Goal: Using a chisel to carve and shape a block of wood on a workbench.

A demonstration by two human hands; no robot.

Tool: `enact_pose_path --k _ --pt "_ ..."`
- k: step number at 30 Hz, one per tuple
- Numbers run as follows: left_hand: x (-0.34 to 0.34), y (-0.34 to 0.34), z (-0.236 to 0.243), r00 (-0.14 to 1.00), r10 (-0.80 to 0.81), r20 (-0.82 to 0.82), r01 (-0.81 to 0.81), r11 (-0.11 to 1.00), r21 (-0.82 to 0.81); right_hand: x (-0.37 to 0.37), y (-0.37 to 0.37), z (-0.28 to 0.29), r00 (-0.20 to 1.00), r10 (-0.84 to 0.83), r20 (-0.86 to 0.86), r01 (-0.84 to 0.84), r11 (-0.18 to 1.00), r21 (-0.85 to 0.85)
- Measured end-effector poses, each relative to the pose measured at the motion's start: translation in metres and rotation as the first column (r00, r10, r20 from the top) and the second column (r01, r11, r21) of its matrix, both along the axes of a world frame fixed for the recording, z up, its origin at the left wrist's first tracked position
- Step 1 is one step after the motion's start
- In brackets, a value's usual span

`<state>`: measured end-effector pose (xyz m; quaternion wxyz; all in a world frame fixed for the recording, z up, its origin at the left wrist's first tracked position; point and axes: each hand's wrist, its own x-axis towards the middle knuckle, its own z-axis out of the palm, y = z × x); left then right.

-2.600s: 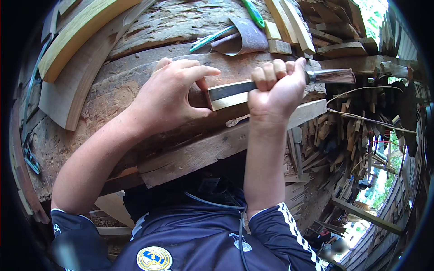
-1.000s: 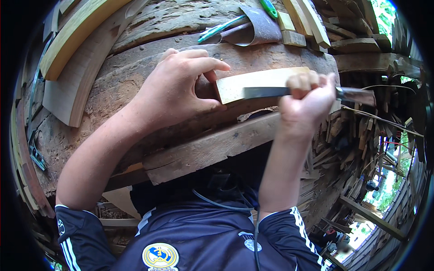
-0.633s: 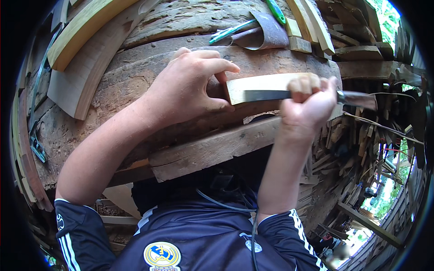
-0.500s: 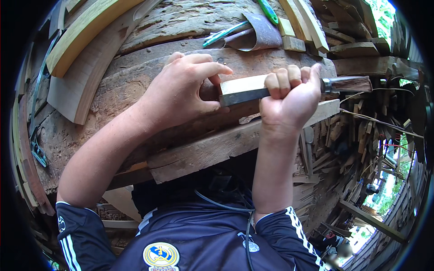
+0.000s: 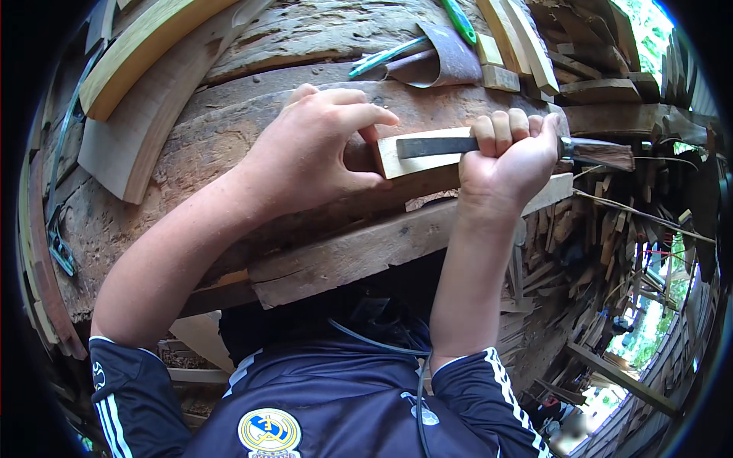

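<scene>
My left hand [image 5: 309,149] curls its fingertips and thumb round the left end of a pale wooden block [image 5: 408,166], which has a reddish-brown end and lies on the worn wooden bench [image 5: 191,183]. My right hand [image 5: 511,156] is wrapped round a long flat tool [image 5: 435,146] with a dark blade, like a chisel or file. The blade lies lengthwise over the block's pale face, pointing left; its wooden handle and metal collar stick out to the right of my fist. My right fingers hide part of both tool and block.
Curved boards [image 5: 145,114] lie at the upper left. A folded abrasive sheet [image 5: 447,57], thin turquoise tools [image 5: 385,53], a green tool [image 5: 458,19] and short wood pieces [image 5: 500,76] are behind the block. A beam [image 5: 343,259] forms the bench's front edge. Scrap wood [image 5: 595,221] piles at the right.
My right hand has shuttled left and right along the block with the tool. Since half a second ago it has shifted slightly right, the blade higher on the pale face. My left hand stays at the block's end.
</scene>
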<state>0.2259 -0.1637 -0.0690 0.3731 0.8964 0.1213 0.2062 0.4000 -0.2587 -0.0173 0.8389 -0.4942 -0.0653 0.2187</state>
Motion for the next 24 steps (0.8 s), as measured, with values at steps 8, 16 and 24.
enact_pose_path --k 8,16,24 --pt "0.011 -0.003 -0.001 0.998 0.012 0.054 -0.014 0.999 0.036 0.025 -0.011 0.005 0.997 -0.077 0.006 0.077 0.997 0.004" --pt "0.002 -0.004 -0.004 0.993 0.094 0.069 -0.091 0.995 -0.042 0.041 -0.014 0.010 0.988 -0.109 0.106 0.112 0.994 -0.020" --pt "0.001 0.000 0.000 1.000 -0.008 0.012 0.008 0.999 0.041 -0.001 0.007 -0.004 0.991 0.122 -0.061 -0.119 0.991 0.054"
